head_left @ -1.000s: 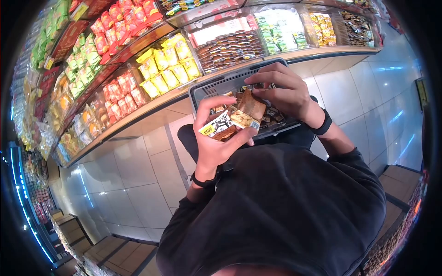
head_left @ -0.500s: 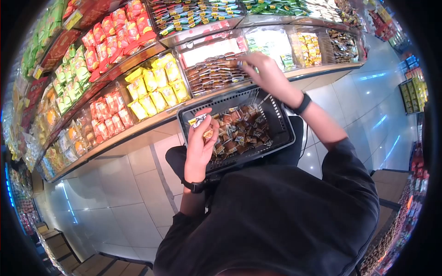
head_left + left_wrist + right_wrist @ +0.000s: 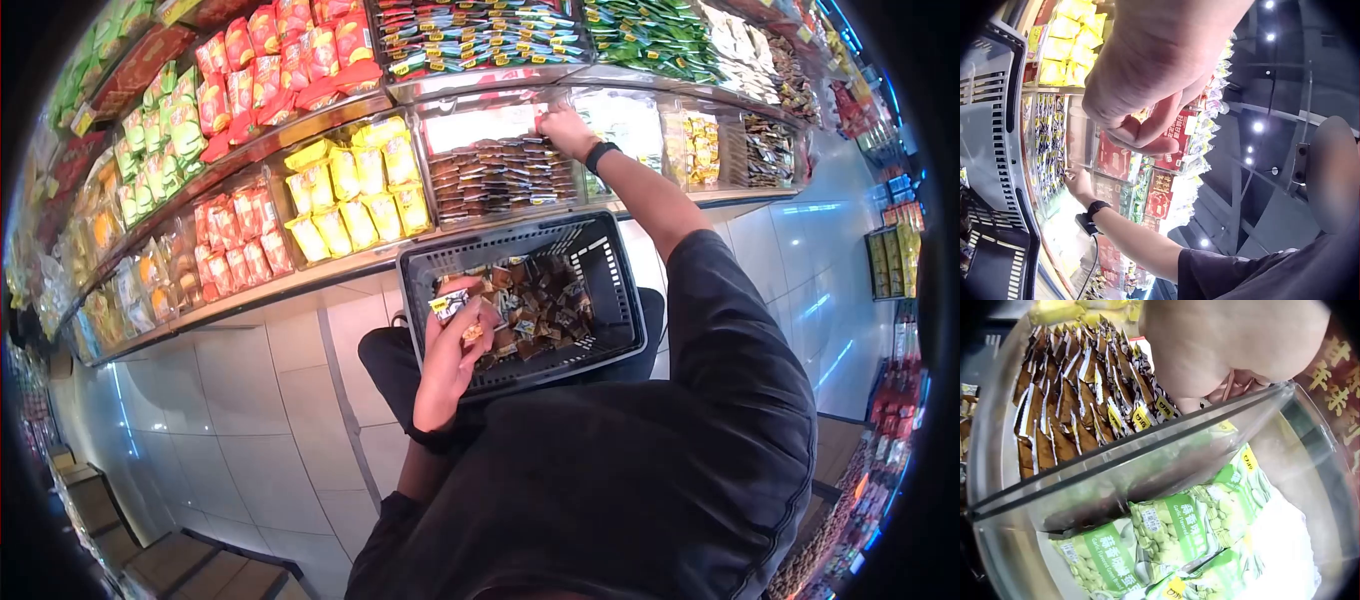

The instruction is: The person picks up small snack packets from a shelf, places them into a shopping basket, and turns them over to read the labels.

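My left hand [image 3: 450,350] is held over the left part of the black basket [image 3: 610,285], gripping small snack packets [image 3: 447,305] between thumb and fingers. Brown packets [image 3: 540,310] lie loose in the basket. My right hand [image 3: 568,132] reaches into a clear shelf bin at the back end of rows of brown packets [image 3: 490,180]. In the right wrist view that hand [image 3: 1229,350] is bent down beside the rear packets [image 3: 1141,415], against the clear divider; its fingertips are hidden. The left wrist view shows my left hand [image 3: 1154,75] with curled fingers.
Yellow packets [image 3: 355,185] fill the bin on the left. Right of the clear divider [image 3: 1129,459] lie green bean packets [image 3: 1172,525]. Higher shelves hold red bags [image 3: 265,75] and more packets. The basket rests by my legs against the wooden shelf edge.
My right hand has moved from the basket up to the bin and farther back behind the brown packets. My left hand keeps its packets and has shifted slightly; the view has moved too.
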Action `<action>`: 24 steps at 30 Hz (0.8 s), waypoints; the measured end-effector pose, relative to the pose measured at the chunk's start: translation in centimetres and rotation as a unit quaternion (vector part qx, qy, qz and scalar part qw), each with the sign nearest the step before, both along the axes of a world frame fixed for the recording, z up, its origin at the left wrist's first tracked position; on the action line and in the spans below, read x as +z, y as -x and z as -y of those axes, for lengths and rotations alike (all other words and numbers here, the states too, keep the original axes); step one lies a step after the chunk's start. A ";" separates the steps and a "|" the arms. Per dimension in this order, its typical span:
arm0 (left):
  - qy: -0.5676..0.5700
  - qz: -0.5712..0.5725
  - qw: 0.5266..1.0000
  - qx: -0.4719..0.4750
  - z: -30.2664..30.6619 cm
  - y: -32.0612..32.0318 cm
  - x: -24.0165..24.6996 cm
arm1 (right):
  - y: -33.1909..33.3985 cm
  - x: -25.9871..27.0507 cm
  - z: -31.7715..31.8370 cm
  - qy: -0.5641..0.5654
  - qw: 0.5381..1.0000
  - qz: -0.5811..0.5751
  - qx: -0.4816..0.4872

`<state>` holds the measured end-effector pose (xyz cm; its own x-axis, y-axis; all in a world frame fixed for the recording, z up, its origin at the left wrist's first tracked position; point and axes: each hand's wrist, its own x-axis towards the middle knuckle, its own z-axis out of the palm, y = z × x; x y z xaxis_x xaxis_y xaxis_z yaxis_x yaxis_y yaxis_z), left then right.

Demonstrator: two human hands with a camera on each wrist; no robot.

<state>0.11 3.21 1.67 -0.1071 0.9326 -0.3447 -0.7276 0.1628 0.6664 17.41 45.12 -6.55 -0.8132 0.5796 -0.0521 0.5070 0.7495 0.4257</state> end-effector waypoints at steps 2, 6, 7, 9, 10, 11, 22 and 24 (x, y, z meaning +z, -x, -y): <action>-0.001 0.008 1.000 -0.001 -0.2 0.0 -0.2 | 0.0 -0.2 -0.1 0.000 1.000 -0.002 0.004; 0.032 0.012 0.999 -0.009 -0.2 -0.4 -0.2 | 0.0 -0.1 -0.3 0.020 1.000 -0.007 0.000; 0.031 0.011 0.999 -0.009 -0.2 -0.5 -0.2 | 0.1 0.2 0.0 0.049 0.999 0.007 -0.016; 0.036 0.025 0.999 -0.019 -0.2 -0.7 -0.3 | 0.3 1.1 0.4 0.076 0.997 0.017 -0.030; 0.035 0.023 0.999 -0.018 -0.2 -0.7 -0.2 | 0.4 1.5 0.6 0.100 0.994 0.014 -0.038; 0.032 0.020 0.999 -0.032 -0.2 -0.7 0.1 | 0.4 1.9 0.8 0.123 0.991 0.010 -0.047; -0.014 0.001 0.995 -0.099 0.6 -1.4 1.8 | -0.1 12.8 27.0 0.677 0.609 -0.405 -0.084; -0.053 -0.034 0.991 -0.115 0.8 -1.3 1.4 | -1.3 9.4 28.7 0.614 0.653 -0.437 -0.073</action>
<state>1.38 2.39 3.04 0.0933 0.9654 -0.2437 -0.6315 0.2466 0.7351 18.75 16.40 2.90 -0.7836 0.6126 -0.1035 0.2587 0.1704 -0.9508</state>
